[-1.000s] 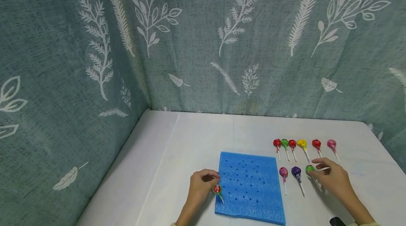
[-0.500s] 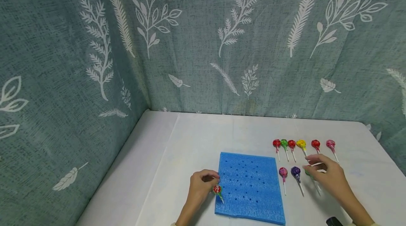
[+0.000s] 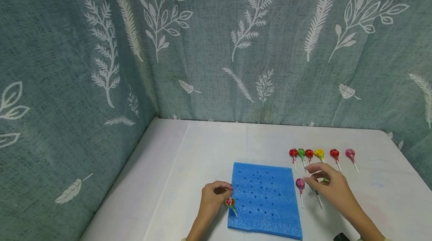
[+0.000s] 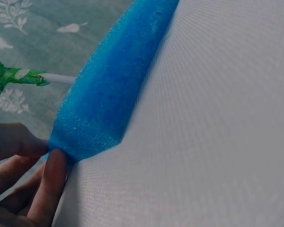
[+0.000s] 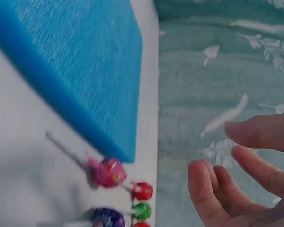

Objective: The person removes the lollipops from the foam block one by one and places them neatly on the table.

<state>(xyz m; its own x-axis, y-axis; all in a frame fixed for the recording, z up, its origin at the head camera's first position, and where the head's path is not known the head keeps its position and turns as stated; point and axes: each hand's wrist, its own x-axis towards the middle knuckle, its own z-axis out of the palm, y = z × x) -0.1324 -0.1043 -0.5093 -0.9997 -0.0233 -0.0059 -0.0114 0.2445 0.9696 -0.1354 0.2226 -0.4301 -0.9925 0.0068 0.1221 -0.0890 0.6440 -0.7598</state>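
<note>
My left hand (image 3: 212, 199) pinches the edge of a blue foam board (image 3: 270, 203) dotted with small holes; the left wrist view shows thumb and fingertips at its corner. A red-and-green wrapped lollipop (image 3: 230, 201) stands by that edge, its white stick (image 4: 59, 78) running into the foam. Beyond the board's right side hovers my right hand (image 3: 332, 188), fingers loosely bent and holding nothing. Its fingertips are near a pink lollipop (image 3: 300, 183). A purple lollipop (image 5: 109, 218) is mostly covered by this hand in the head view, as is a green one.
Along the back right of the white table (image 3: 202, 151) lies a row of lollipops, among them a yellow one (image 3: 318, 153), a red one (image 3: 334, 153) and a pink one at the end (image 3: 350, 153). A leaf-patterned curtain (image 3: 209, 45) hangs behind and at the left.
My right hand has moved left, from the green lollipop across the purple one toward the pink one. My left hand, the board and its lollipop have stayed put.
</note>
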